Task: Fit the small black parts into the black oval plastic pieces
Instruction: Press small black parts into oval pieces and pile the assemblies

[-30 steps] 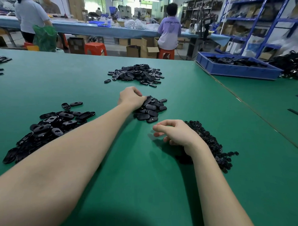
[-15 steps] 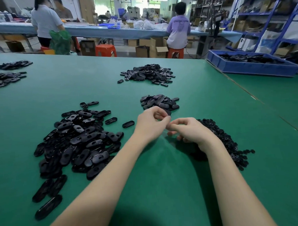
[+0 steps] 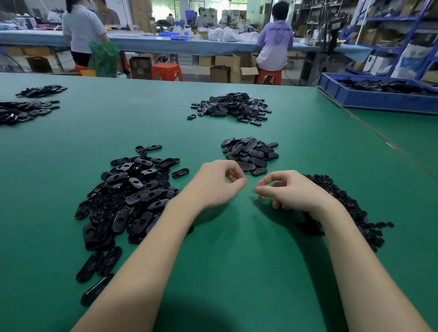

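1. Piles tell most of the progress: a big heap of oval pieces (image 3: pixel 129 201) lies to my left, many showing a round hole, which I judge to be shells waiting for their insert.
2. Ahead of my hands sits a smaller, tidier stack (image 3: pixel 249 153) of ovals, and a wider one (image 3: pixel 232 108) lies beyond it; I take these for finished pieces, though I cannot tell from here.
3. Small black parts (image 3: pixel 353 210) lie in a heap under and beside my right forearm, on the green table (image 3: pixel 241 252).
4. My left hand (image 3: pixel 217 183) hovers with its fingers curled, thumb and forefinger tips meeting; I cannot see anything between them.
5. My right hand (image 3: pixel 285 188) is curled the same way, just beside the left and not touching it; whether it pinches a small part is too small to tell.
6. Much is left, judging by the large left heap.
7. Compared with half a second ago, my hands have drawn slightly apart; then their fingertips were together over a dark piece. A second ago my left hand was reaching into the smaller stack.
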A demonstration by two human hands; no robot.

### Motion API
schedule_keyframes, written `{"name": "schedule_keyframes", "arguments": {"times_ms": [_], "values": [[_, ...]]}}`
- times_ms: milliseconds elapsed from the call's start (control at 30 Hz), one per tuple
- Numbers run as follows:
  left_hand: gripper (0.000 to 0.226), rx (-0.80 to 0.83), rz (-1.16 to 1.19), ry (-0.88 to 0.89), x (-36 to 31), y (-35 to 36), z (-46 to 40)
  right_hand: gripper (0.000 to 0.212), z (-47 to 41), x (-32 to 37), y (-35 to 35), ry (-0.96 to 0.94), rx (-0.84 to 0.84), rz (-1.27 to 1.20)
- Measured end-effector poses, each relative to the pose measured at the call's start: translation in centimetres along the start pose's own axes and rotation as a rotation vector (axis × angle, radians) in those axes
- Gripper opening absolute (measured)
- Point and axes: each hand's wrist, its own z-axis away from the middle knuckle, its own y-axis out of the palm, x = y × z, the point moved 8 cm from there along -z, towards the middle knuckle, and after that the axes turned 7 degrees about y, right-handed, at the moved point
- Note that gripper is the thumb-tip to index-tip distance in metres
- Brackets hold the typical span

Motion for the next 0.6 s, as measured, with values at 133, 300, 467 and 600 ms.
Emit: {"name": "schedule_keyframes", "arguments": {"times_ms": [133, 300, 467, 600], "values": [[0.011, 0.197, -0.239, -0.085, 2.7, -3.6, 1.0, 0.009, 0.3, 1.4, 0.7, -0.084, 0.017, -0.022], [0.018, 0.256, -0.282, -0.252, 6.6, -6.5, 2.8, 0.01, 0.3, 2.1, 2.4, -0.104, 0.084, 0.028], [0.016, 0.26, -0.281, -0.306, 7.3, -7.2, 3.0, 0.009, 0.0, 2.5, 3.6, -0.121, 0.106, 0.14], [0.016, 0.276, -0.29, -0.328, 7.5, -7.0, 3.0, 0.009, -0.1, 2.7, 3.9, -0.132, 0.114, 0.152]]}}
